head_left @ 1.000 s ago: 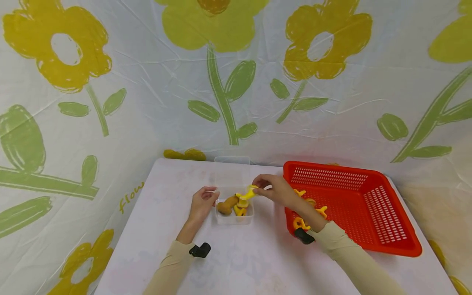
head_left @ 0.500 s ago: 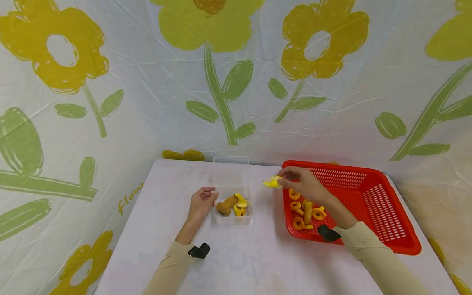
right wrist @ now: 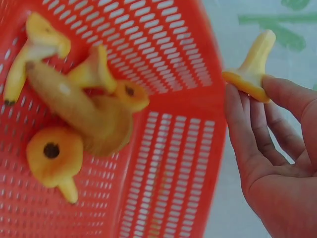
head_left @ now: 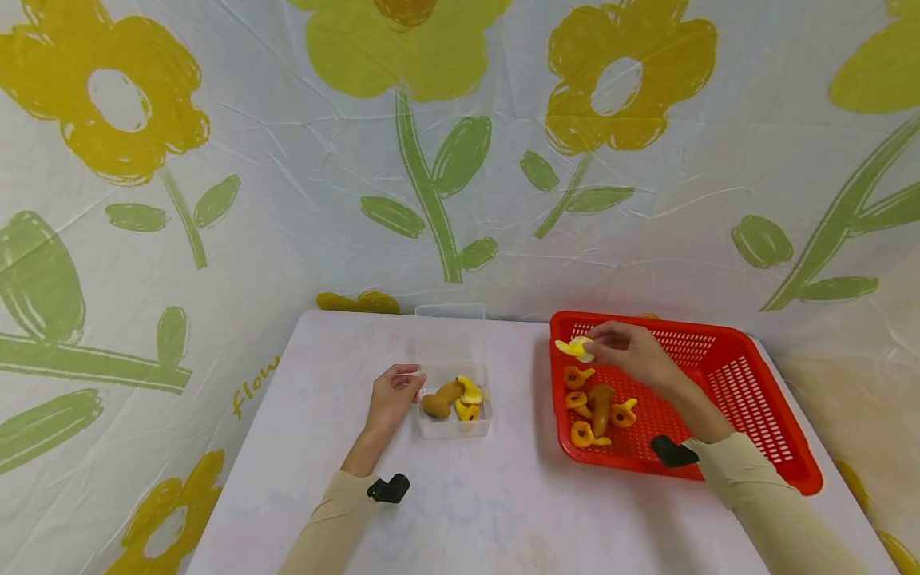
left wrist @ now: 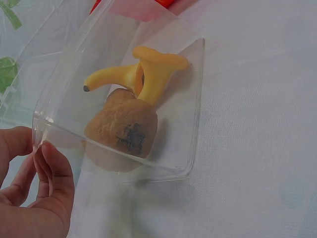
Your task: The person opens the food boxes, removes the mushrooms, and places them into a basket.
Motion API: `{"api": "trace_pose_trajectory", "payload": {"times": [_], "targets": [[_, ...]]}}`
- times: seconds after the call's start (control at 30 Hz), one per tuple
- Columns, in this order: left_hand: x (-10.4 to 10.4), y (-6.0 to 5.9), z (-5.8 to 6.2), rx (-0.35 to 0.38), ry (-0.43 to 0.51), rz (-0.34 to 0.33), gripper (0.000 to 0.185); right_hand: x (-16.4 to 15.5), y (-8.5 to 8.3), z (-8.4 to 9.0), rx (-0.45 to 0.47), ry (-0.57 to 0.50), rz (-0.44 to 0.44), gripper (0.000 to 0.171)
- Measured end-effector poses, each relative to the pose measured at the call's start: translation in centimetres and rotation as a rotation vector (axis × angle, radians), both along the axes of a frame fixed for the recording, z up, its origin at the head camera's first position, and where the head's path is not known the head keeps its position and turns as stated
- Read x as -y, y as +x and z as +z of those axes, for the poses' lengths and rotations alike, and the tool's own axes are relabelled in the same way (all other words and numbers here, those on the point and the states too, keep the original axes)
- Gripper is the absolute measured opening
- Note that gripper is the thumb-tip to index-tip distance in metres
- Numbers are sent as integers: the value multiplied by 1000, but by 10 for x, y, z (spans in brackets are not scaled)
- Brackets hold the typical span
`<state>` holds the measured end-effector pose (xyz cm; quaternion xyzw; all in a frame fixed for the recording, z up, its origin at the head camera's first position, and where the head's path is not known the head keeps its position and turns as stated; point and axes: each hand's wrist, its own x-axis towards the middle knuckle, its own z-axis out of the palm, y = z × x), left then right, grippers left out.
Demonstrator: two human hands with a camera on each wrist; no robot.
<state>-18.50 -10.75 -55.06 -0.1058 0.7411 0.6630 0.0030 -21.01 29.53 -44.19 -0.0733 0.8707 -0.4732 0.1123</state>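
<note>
My right hand pinches a yellow trumpet-shaped mushroom by its cap between thumb and fingers. It is over the left back part of the red basket, and the stem points away from the palm in the right wrist view. With thumb and fingertips, my left hand pinches the left rim of a clear plastic box. Inside the box lie a brown mushroom and yellow mushrooms. Several yellow mushrooms and a brown mushroom lie in the basket's left side.
The box's clear lid stands raised at its back. Both containers rest on a white-covered table, with a gap between them. A flower-printed cloth hangs behind and beside the table.
My right hand has moved right, from above the box to over the basket, carrying the yellow mushroom. My left hand stays at the box's rim.
</note>
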Motion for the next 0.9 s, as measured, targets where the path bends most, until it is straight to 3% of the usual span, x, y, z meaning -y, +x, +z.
{"api": "trace_pose_trajectory", "payload": {"times": [0.3,0.9], "targets": [[0,-2,-3,-28,62,11,29,-18,-7,-15,67,11,-61,45],[0,-1,-2,8,36,5,32,-39,-19,-45,142,188,-151,27]]}}
